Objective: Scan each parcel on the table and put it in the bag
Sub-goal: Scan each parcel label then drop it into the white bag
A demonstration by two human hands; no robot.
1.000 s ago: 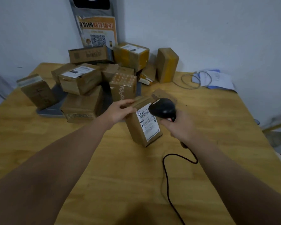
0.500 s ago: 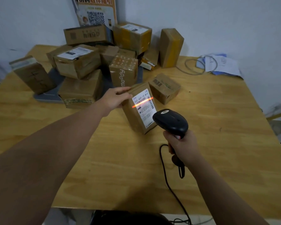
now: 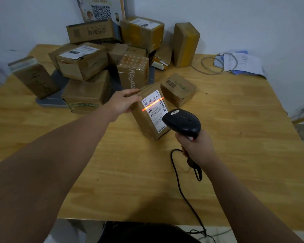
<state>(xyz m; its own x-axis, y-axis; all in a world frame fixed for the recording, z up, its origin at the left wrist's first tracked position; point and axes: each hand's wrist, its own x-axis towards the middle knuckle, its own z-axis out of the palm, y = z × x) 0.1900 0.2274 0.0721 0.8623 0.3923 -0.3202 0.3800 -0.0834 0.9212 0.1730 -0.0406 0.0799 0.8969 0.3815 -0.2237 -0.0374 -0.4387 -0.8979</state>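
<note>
A brown cardboard parcel [image 3: 146, 118] stands tilted on the wooden table [image 3: 235, 137], its white shipping label facing me. My left hand [image 3: 121, 102] grips its upper left edge. My right hand [image 3: 195, 146] holds a black corded barcode scanner [image 3: 182, 122] just right of and below the label. An orange scan line runs across the label's barcode. A dark shape [image 3: 144, 232] below the table's near edge may be the bag; I cannot tell.
Several more cardboard parcels [image 3: 84, 62] are heaped at the back left, some on a grey tray [image 3: 51, 99]. One small parcel [image 3: 178, 89] lies behind the held one. Papers and a cable [image 3: 235, 64] lie at the back right. The scanner cord [image 3: 181, 186] trails over the near edge.
Over the last second my right hand drew the scanner back from the parcel and down to the right, and the orange scan line came on across the label. My left hand kept holding the parcel.
</note>
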